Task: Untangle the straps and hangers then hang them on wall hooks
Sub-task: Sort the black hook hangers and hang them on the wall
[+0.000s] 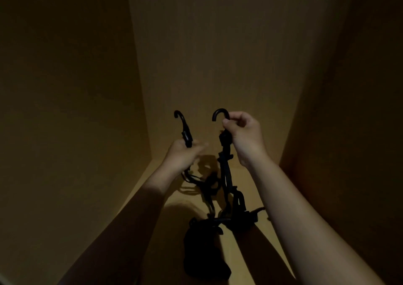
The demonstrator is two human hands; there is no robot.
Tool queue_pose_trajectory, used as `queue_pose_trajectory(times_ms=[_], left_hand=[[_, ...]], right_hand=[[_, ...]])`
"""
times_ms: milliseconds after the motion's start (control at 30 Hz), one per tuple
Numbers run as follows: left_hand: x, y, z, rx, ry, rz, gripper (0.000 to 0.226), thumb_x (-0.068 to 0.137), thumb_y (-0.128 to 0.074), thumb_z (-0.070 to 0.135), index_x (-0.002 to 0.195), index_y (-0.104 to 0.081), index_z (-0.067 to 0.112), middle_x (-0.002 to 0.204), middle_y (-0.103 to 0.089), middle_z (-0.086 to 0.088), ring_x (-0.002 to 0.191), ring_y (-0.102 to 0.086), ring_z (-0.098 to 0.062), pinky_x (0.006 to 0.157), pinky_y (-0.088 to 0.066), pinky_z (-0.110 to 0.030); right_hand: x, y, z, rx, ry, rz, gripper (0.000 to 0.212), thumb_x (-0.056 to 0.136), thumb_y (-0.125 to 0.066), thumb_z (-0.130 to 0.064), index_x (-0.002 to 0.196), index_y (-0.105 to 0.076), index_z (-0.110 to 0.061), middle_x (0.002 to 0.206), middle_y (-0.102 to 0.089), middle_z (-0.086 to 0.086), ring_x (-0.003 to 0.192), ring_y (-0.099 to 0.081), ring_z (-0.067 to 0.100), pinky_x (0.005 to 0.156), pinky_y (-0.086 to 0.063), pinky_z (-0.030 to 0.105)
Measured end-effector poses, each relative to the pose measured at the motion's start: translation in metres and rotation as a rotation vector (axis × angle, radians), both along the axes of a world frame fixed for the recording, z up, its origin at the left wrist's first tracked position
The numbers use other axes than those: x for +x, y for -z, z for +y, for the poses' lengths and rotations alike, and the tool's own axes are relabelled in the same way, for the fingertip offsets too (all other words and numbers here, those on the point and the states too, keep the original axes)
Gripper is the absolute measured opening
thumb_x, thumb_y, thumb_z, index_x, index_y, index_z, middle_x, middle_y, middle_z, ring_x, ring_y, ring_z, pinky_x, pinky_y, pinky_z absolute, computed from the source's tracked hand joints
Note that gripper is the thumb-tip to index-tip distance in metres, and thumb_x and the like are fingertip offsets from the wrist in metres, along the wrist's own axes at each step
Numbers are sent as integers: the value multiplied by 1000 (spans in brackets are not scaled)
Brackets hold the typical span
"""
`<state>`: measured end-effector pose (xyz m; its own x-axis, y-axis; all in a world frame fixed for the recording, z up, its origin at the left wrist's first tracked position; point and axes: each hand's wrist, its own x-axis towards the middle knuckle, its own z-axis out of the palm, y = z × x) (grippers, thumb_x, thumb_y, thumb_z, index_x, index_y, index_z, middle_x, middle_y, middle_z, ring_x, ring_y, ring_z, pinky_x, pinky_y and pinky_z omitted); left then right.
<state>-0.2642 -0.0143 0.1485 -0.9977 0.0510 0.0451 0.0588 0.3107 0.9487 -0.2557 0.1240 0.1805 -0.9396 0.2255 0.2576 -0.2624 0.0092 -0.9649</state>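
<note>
Evidently early: straps point(225, 173) not yet untangled, nothing hung.
Left hand point(184, 153) fingers point(197, 145) gripped one hanger hook point(187, 135); right hand point(243, 132) pinched a second hook point(220, 110); tangle point(214, 218) dangled below both; wall hooks unseen.

Dim throughout, warm amber cast. Brightest on the right hand point(242, 129), its forearm, and the wooden floor panel point(178, 199) below. Left hand point(181, 153) half lit, fingertips point(201, 146) smeared by motion blur. Black straps point(225, 175) read as silhouette, detail lost; their soft shadow falls on the panel beside them. Corners sink near black. Back wall point(218, 44) edges splay with wide-angle distortion. Grainy, soft focus overall.
</note>
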Motion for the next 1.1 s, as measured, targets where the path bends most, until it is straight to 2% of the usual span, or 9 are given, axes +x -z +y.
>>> queue_pose_trajectory(times_ms=[200, 300, 433, 500, 600, 667, 867, 1000, 1100], left_hand=[[-6, -59, 16, 112, 13, 156, 25, 95, -43, 39, 90, -57, 19, 68, -46, 0, 61, -47, -13, 55, -39, -23], [-4, -78, 24, 212, 123, 128, 30, 95, -42, 42, 101, -55, 16, 78, -54, -2, 71, -54, -14, 64, -46, -25], [2, -84, 29, 433, 294, 112, 39, 90, -24, 62, 98, -55, 39, 104, -61, 4, 99, -57, -17, 88, -43, -36], [3, -81, 29, 367, 304, 141, 37, 84, -35, 66, 97, -54, 38, 106, -61, 0, 97, -57, -18, 83, -44, -35], [1, -80, 27, 303, 299, 146, 20, 86, -57, 42, 94, -59, 24, 87, -59, -5, 77, -55, -22, 65, -43, -31], [-3, -78, 25, 268, 312, 118, 38, 77, -65, 36, 107, -60, 14, 89, -59, -12, 78, -55, -27, 57, -41, -31], [-7, -74, 24, 241, 285, 27, 40, 72, -64, 26, 109, -56, 12, 94, -56, -13, 85, -54, -27, 71, -41, -36], [-11, -62, 25, 313, 258, 23, 37, 87, -56, 26, 120, -56, 8, 94, -64, -8, 87, -61, -21, 70, -47, -30], [-17, -50, 22, 461, 222, -8, 46, 87, -58, 33, 126, -53, 10, 115, -65, -15, 105, -62, -26, 92, -50, -37]], right_hand=[[-3, -58, -6, 167, 71, 221, 10, 88, -58, -13, 89, -58, -23, 91, -59, -4, 94, -60, 16, 84, -54, 34], [-3, -86, -12, 72, 4, 252, 14, 87, -60, -11, 82, -57, -23, 84, -59, -4, 80, -60, 12, 69, -53, 24], [-3, -107, -16, -34, -56, 200, 9, 86, -61, -10, 85, -57, -19, 83, -58, -4, 80, -59, 13, 74, -53, 33], [-2, -108, -19, -46, -65, 175, 12, 86, -61, -9, 80, -56, -18, 81, -58, -3, 81, -58, 16, 79, -53, 38], [-1, -106, -21, -86, -108, 153, 15, 84, -62, -6, 76, -57, -17, 78, -58, 0, 78, -59, 18, 79, -54, 38], [-1, -103, -20, -86, -126, 139, 15, 83, -64, -6, 75, -57, -16, 74, -58, 0, 71, -58, 16, 69, -55, 34], [0, -95, -19, -6, -134, 122, 15, 81, -67, -9, 72, -57, -16, 73, -57, 0, 72, -57, 15, 68, -51, 28], [5, -76, -17, 23, -123, 81, 15, 84, -66, -22, 72, -59, -15, 70, -61, -1, 65, -59, 10, 51, -49, 15], [8, -42, -13, 79, -162, 26, 17, 87, -60, -32, 88, -64, -16, 82, -66, -4, 78, -62, 7, 62, -46, 16]])
